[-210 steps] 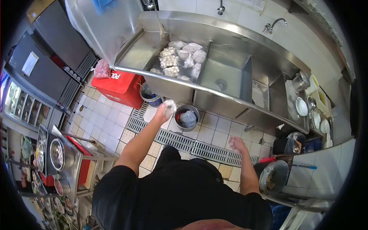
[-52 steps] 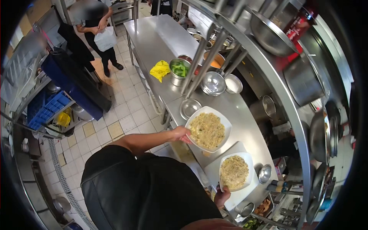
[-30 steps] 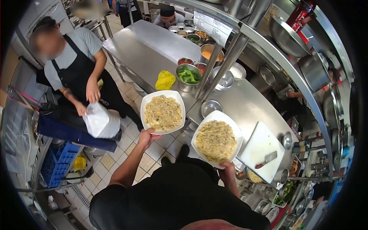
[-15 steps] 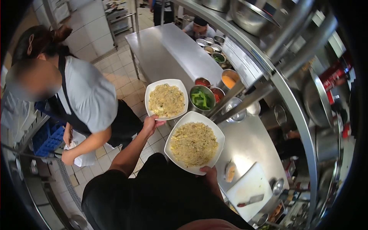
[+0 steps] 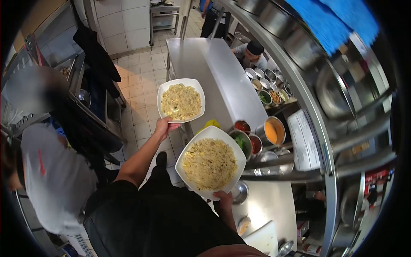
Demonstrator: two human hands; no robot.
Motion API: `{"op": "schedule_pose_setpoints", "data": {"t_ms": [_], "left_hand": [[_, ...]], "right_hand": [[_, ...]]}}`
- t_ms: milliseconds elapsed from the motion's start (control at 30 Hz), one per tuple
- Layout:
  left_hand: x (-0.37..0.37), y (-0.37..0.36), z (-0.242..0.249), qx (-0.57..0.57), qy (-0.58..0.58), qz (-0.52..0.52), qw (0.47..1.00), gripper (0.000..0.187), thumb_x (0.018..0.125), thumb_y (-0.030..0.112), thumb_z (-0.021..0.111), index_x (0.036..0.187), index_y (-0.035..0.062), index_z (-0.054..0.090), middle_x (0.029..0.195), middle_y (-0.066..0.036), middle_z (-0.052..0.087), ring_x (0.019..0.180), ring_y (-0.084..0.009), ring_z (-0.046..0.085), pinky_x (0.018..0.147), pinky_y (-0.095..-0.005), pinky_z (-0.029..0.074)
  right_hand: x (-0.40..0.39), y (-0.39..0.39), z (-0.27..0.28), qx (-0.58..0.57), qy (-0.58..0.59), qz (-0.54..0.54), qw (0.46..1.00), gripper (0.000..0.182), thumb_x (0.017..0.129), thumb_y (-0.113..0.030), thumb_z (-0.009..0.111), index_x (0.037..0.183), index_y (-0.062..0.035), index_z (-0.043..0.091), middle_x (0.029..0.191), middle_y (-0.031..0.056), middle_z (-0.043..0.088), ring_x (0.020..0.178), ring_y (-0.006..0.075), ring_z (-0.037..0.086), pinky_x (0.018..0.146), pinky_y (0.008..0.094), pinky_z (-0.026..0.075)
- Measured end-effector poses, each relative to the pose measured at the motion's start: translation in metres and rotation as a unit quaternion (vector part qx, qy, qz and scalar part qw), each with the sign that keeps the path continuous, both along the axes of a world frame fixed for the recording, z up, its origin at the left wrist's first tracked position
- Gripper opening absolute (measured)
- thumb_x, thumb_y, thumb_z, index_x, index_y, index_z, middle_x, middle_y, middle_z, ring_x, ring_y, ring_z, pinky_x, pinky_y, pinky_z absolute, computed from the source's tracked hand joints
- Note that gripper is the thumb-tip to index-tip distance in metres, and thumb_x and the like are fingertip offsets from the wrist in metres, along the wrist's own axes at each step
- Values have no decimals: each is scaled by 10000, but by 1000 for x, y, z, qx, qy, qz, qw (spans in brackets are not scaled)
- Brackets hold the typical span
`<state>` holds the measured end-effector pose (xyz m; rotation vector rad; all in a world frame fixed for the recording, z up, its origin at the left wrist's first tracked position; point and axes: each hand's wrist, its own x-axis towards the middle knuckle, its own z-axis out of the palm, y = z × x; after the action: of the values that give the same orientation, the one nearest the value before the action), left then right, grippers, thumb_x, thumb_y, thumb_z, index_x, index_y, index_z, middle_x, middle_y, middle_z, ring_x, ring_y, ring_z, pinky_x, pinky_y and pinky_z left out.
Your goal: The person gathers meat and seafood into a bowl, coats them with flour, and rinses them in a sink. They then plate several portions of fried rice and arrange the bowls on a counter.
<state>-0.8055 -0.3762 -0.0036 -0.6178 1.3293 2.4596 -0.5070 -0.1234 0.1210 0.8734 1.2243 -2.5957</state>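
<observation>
My left hand (image 5: 165, 127) grips the near edge of a white square plate (image 5: 165, 87), thumb over the rim. Fried rice (image 5: 181, 102) is heaped on it. A larger white square plate (image 5: 241, 160), closer to me, rests in my right hand (image 5: 223, 201), whose fingers are closed on its lower right rim. It also carries a mound of fried rice (image 5: 209, 163). Both plates are held in the air, side by side and slightly apart. The undersides and the fingers beneath them are hidden.
Ahead runs a steel table (image 5: 195, 55). Metal containers of green vegetables (image 5: 241, 143) and orange liquid (image 5: 274, 130) stand right of the plates, under a steel shelf frame (image 5: 314, 128). A white cutting board (image 5: 262, 240) lies lower right. A co-worker (image 5: 58, 175) is close at left; tiled floor (image 5: 136, 92) stretches ahead.
I have moved forward along the table, both plates still in my hands. The co-worker has shifted to the lower left of the view, and the cutting board has slid down toward the bottom.
</observation>
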Motion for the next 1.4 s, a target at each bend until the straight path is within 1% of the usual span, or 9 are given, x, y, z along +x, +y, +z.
{"op": "schedule_pose_setpoints", "data": {"t_ms": [367,533,733,833,967,1100,1300,1333,1400], "left_hand": [[-148,-137,-11,-48,16,-37,998,329,859,44,447,1079,-187,526,929,-269,666,745,-328,704,633,-348,621],[-246,-215,-3,-69,-2,-57,996,355,872,55,455,1149,-160,517,1001,-263,661,785,-344,705,677,-374,624],[-389,-290,-16,-25,7,-39,999,394,875,60,462,1207,-152,466,1055,-274,641,811,-371,699,700,-395,619],[-465,-334,-43,11,19,-23,999,377,863,64,467,1160,-168,470,1007,-277,648,802,-386,700,668,-393,622],[-541,-383,-23,-40,16,19,999,362,876,75,468,1163,-144,474,1021,-267,646,822,-378,694,724,-423,605],[-612,-438,-30,-55,7,38,998,334,846,56,464,1123,-125,509,985,-254,655,792,-346,699,690,-418,609],[-726,-484,-52,-42,10,24,999,306,855,45,468,1094,-145,500,1014,-267,646,811,-365,691,726,-442,606],[-753,-488,-53,-26,7,23,999,328,853,41,476,1124,-145,492,1028,-254,650,808,-366,693,703,-434,611],[-810,-492,-46,-47,20,-11,999,347,853,42,477,1143,-149,485,1043,-248,649,819,-363,694,698,-427,612]], "right_hand": [[-188,-75,-46,13,21,-20,999,544,662,-79,590,1192,30,529,963,156,654,731,287,658,516,351,537],[-294,-139,-29,23,40,-16,999,509,683,-87,591,1182,1,542,957,120,650,736,252,645,536,335,532],[-454,-197,-42,15,58,43,997,549,657,-60,592,1195,22,520,955,154,641,718,272,642,527,367,527],[-542,-235,-63,10,59,40,997,628,647,-19,568,1257,51,433,977,208,631,670,314,654,500,383,570],[-672,-268,-73,-27,95,128,987,599,649,8,555,1234,68,440,932,227,634,650,321,657,504,391,565],[-773,-325,-75,-8,60,138,989,552,677,25,553,1214,89,439,934,233,636,643,324,655,519,395,569],[-896,-364,-88,32,144,155,977,447,725,28,528,1163,100,480,954,243,635,666,340,663,539,422,578],[-922,-376,-70,-11,99,107,989,440,727,13,526,1156,104,487,948,252,632,670,337,667,560,412,583],[-966,-377,-93,63,148,113,981,464,718,9,527,1170,104,485,944,248,634,662,333,664,561,402,580]]}}
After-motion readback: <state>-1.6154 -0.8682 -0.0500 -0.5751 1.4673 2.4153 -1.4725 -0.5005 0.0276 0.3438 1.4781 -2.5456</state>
